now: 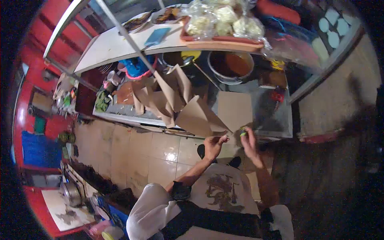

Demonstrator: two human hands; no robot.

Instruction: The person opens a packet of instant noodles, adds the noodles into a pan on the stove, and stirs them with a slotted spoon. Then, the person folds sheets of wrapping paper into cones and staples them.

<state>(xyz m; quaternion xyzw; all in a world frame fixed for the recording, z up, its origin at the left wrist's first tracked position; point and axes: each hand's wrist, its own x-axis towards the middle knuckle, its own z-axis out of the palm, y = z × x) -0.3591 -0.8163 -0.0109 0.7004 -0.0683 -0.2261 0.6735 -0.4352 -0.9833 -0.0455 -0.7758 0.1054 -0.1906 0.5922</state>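
Brown paper sheets [196, 118], folded into cone-like shapes, stand at the counter's front edge. My left hand [215, 146] is closed at the near tip of the closest folded sheet, its fingers pinched together. Just to the right, my right hand [249, 141] is raised with its fingers bent around something small and yellow-green that I cannot make out. A flat brown sheet [235, 108] lies on the counter beyond my hands. More folded papers [162, 96] are bunched to the left.
A pot of reddish-brown sauce [232, 64] sits at the counter's back, with a ladle [204, 74] beside it. Above is a white shelf [116, 48] with plates and a red tray [224, 44] of plastic-wrapped food. A metal post [124, 34] crosses the left side.
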